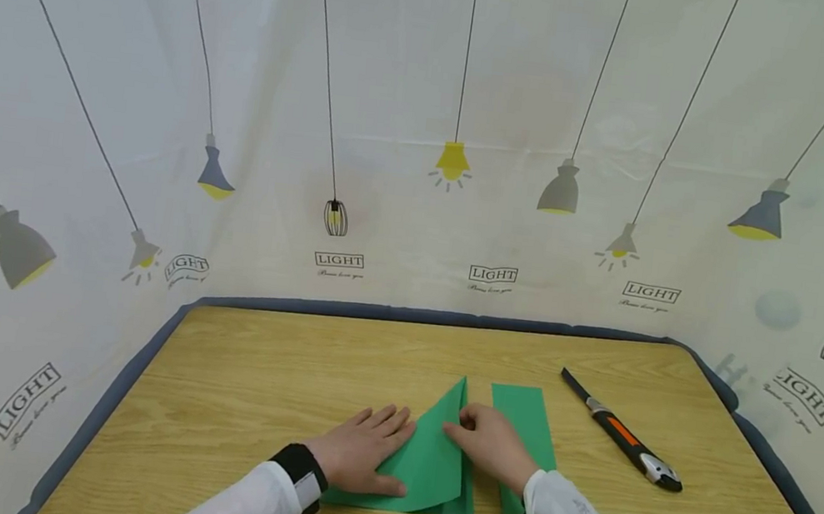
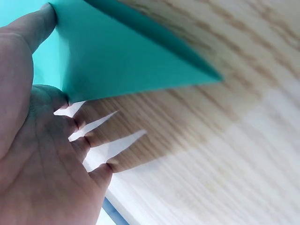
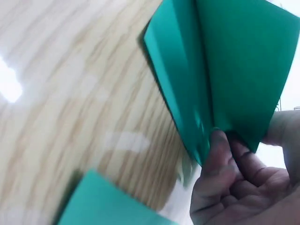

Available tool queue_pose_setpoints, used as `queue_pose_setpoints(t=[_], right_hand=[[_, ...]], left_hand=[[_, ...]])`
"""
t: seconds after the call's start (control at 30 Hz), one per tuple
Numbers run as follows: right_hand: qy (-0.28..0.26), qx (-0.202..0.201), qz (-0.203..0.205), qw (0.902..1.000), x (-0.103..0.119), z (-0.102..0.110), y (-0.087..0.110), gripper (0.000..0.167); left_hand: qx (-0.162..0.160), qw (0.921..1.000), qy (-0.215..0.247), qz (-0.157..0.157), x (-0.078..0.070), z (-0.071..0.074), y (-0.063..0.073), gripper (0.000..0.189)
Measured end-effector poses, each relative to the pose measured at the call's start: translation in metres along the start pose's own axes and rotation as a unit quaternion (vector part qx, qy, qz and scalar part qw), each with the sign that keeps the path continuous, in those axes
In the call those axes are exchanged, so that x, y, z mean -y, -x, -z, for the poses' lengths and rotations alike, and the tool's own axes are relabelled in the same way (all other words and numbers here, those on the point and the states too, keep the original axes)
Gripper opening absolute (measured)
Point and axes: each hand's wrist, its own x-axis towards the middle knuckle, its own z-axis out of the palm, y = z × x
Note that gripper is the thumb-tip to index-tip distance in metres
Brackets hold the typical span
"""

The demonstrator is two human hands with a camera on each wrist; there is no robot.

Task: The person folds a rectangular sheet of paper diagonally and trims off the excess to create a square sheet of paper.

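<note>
A sheet of green paper [image 1: 428, 460] lies partly folded on the table, one flap lifted off the layer beneath. My left hand [image 1: 369, 449] rests on its left part with fingers spread; in the left wrist view, the thumb and fingertips touch the paper [image 2: 122, 56]. At the flap's right edge, my right hand [image 1: 494, 441] pinches the paper [image 3: 248, 61] between curled fingers and thumb. The right wrist view has the raised flap standing apart from the lower layer, with a gap between them.
Partly under the right forearm lies a green paper strip [image 1: 522, 411]. Farther right is a black-and-orange utility knife [image 1: 627, 435], its dark blade end pointing away to the left. The wooden table [image 1: 256, 375] meets a white, lamp-printed sheet [image 1: 415, 81] along its back and sides.
</note>
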Motion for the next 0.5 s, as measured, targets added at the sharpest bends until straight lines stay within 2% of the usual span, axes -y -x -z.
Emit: queue_pose_setpoints(t=[0.07, 0.17, 0.3, 0.37, 0.5], right_hand=[[-0.022, 0.005, 0.0, 0.9997, 0.001, -0.002, -0.001, 0.025], [-0.068, 0.003, -0.007, 0.9977, 0.003, -0.002, 0.001, 0.03], [-0.134, -0.013, -0.008, 0.9909, 0.01, 0.004, 0.008, 0.031], [-0.166, -0.022, -0.003, 0.9858, 0.015, 0.009, 0.012, 0.031], [-0.223, -0.019, 0.013, 0.9745, 0.021, 0.02, 0.019, 0.032]], left_hand=[[-0.003, 0.9998, 0.018, -0.001, 0.003, -0.002, -0.001, 0.087], [-0.01, 0.9974, 0.071, 0.002, 0.008, -0.004, -0.003, 0.084], [-0.02, 0.9872, 0.158, 0.007, 0.009, -0.002, -0.004, 0.081], [-0.022, 0.9769, 0.213, 0.008, 0.007, 0.001, -0.003, 0.078], [-0.012, 0.9419, 0.336, 0.007, 0.001, 0.008, -0.002, 0.072]])
